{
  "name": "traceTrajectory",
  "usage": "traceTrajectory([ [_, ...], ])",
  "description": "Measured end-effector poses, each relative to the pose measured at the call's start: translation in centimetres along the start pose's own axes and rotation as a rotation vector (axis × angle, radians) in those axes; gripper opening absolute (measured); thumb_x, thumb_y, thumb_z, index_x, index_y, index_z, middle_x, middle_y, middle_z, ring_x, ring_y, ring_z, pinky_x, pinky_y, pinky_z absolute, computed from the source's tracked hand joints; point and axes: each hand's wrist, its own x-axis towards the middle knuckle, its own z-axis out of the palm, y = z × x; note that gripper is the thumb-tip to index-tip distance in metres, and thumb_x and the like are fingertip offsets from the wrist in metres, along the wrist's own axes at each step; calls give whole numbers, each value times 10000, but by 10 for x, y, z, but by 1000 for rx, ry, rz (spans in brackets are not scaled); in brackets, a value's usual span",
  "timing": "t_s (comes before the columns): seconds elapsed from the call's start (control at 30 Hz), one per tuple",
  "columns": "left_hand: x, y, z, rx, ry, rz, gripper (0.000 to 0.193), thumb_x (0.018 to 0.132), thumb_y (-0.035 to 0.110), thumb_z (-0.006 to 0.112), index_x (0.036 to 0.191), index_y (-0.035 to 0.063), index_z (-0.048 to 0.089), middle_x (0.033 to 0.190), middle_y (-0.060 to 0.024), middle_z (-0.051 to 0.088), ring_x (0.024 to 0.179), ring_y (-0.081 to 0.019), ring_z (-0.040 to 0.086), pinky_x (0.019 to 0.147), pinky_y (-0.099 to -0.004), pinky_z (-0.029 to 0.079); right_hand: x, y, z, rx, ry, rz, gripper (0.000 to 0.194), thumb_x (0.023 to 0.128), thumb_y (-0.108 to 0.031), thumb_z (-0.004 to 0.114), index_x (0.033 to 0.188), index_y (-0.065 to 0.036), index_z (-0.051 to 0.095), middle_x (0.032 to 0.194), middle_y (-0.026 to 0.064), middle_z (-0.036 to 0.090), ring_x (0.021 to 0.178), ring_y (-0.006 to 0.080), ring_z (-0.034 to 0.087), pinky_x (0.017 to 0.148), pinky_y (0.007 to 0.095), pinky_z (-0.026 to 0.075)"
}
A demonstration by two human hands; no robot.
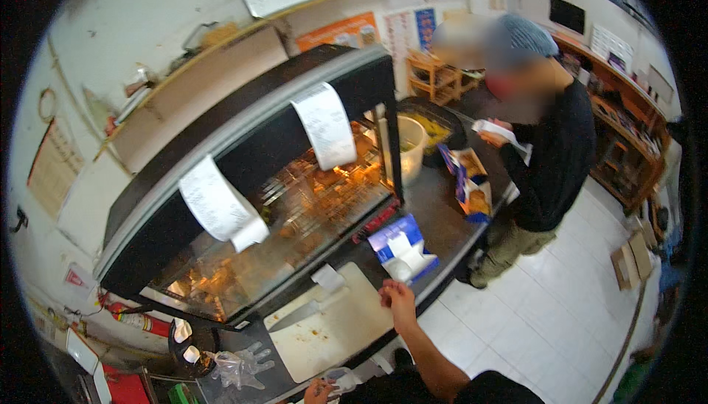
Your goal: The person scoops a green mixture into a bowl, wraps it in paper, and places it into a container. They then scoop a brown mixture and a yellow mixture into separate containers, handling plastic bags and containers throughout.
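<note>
My right hand (397,300) hovers over the right edge of a white cutting board (337,326), its fingers curled near an open blue and white cardboard box (405,252); whether it holds anything small is unclear. At the bottom edge, my left hand (319,391) has its fingers closed on a clear plastic glove (343,379). A knife (293,315) and a small slip of paper (328,278) lie on the board. Another clear plastic glove (242,366) rests on the dark counter, left of the board.
A glass-fronted food warmer (310,194) with hanging receipts (326,127) stands behind the board. Farther right are opened food boxes (474,183), a white bucket (411,147) and a person in black (558,144) holding paper. A black bin (193,343) stands lower left.
</note>
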Motion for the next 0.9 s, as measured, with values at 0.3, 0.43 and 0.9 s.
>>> traceTrajectory([
  [0.3,21,77,44,139,39,225,264,1038,263,465,1033,35,598,847,-43,596,763,-139,566,708,-314,505,-68,63,-6,-1029,-815,114,346,982,-267,620,1250,-48,622,1026,90,704,899,206,665,844,342,534],
  [0.43,18,78,56,120,146,223,225,1009,211,480,1016,20,597,836,-61,597,750,-155,568,687,-333,510,-69,66,-3,-1057,-1004,-118,375,905,-260,663,1199,-28,631,962,147,685,817,239,676,758,368,547],
  [0.9,-62,-9,-20,-290,555,-30,230,957,134,598,1160,29,567,994,-100,646,882,-210,666,738,-345,585,-104,-145,262,-927,-1977,-370,378,908,-212,726,1250,-69,652,1157,100,691,1022,205,664,956,359,508],
])
